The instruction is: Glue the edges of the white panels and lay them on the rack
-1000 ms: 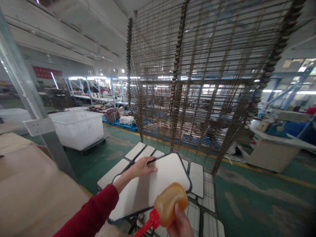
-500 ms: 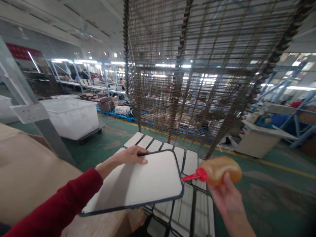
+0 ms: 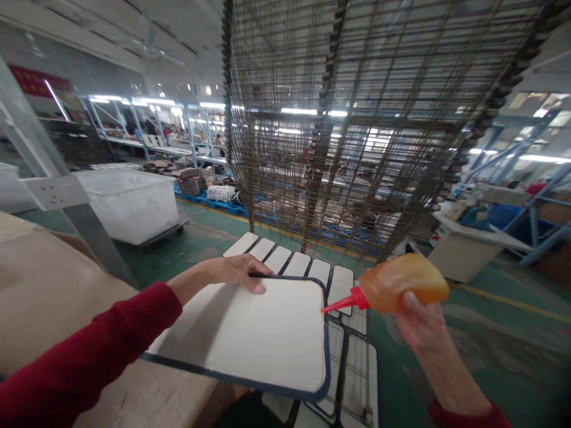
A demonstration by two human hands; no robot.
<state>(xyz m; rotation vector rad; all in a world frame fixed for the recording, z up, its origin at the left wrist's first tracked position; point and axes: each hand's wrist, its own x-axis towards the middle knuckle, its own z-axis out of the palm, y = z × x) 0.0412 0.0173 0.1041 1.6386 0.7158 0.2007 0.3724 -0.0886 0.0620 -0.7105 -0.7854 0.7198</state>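
Observation:
My left hand (image 3: 238, 271) grips the far edge of a white rectangular panel with a dark blue rim (image 3: 263, 336), holding it flat above the table edge. In my right hand (image 3: 422, 324) is an amber squeeze bottle (image 3: 404, 284), held sideways. Its red nozzle (image 3: 341, 303) points left and almost touches the panel's right rim. Several similar white panels (image 3: 297, 264) lie in a row on a wire shelf below and beyond the held panel.
A tall wire drying rack (image 3: 357, 119) with many empty shelves rises straight ahead. A brown worktable (image 3: 53, 291) is on the left with a grey post (image 3: 66, 202). A white bin on wheels (image 3: 134, 205) stands on the green floor, a beige bench (image 3: 473, 249) at right.
My right hand swung the bottle from low centre up to the right, turning its nozzle toward the panel's rim. My left hand drew the panel nearer and turned it level.

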